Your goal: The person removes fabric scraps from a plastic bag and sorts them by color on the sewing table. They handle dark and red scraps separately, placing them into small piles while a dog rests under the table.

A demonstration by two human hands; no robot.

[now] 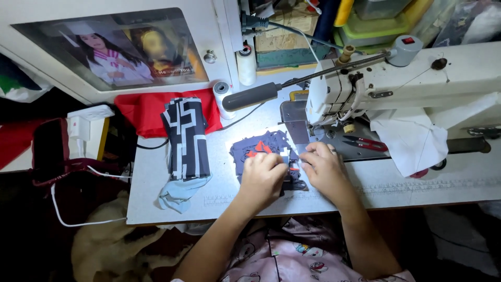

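Taking the white sewing machine (pixel 412 73) as the landmark, the far left of the view holds a white power adapter (pixel 86 117) with a white cable (pixel 73 209) trailing down, well apart from the machine. Nearer to it, on the pale bench (pixel 167 203), lies a red cloth (pixel 141 112), and over its edge a folded dark fabric with pale line pattern (pixel 186 138), with a light blue piece (pixel 180 192) tucked under its near end. A white thread spool (pixel 222 96) stands behind these, left of the machine's grey lamp arm (pixel 253 96).

Just left of the machine's needle end, in the lit patch, sits a small pile of dark navy fabric pieces (pixel 261 143) with red bits among them. The left hand (pixel 262 177) rests on this pile, fingers curled down and pinching at a piece. The right hand (pixel 324 169) lies touching the same pile at its right edge, directly in front of the needle plate, fingers bent and pressing the fabric; what exactly they grip I cannot tell.

Right of the hands, on the machine bed, lie red-handled snips (pixel 365 142), and beyond them a white cloth (pixel 412 141) hangs over the machine.
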